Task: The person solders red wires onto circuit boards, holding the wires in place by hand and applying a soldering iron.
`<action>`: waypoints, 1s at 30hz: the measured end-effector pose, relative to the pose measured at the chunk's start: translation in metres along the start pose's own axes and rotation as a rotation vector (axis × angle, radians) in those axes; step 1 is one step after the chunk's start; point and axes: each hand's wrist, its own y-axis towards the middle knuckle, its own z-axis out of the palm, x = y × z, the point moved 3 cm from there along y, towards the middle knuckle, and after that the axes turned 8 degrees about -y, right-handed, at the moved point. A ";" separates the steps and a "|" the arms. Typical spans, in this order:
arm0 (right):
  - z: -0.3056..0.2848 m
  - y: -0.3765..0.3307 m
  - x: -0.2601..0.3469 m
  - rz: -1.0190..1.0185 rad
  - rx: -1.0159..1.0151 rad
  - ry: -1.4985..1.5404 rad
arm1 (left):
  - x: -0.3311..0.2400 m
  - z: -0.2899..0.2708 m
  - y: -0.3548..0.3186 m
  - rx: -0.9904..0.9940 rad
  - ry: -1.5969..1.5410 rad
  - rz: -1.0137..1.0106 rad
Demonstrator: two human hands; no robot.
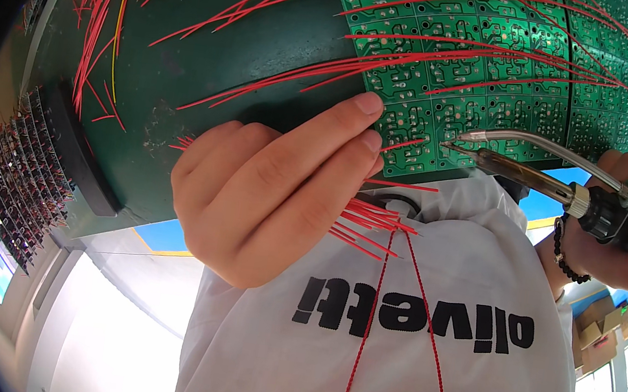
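The left hand [265, 205] pinches a bundle of thin red wire leads [370, 223], thumb and forefinger feeding one lead onto the green panel of printed circuit boards [456, 80] just beyond the fingertips. The right hand [627, 225] is wrapped tight around the black handle of a soldering iron with a curved metal feed tube [539, 170], its tip touching or almost touching the board beside that lead. The step in hand looks like soldering one lead; next, the wire must be kept steady at the pad while the tip presses in.
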 end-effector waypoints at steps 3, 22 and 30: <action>0.003 0.000 0.001 -0.008 0.018 0.014 | 0.000 0.001 -0.001 0.004 -0.004 0.012; 0.005 0.001 0.001 -0.106 -0.002 -0.302 | 0.000 0.001 0.000 0.029 0.018 0.015; 0.004 -0.002 -0.003 -0.097 -0.106 -0.163 | -0.002 0.000 0.001 0.034 0.027 -0.002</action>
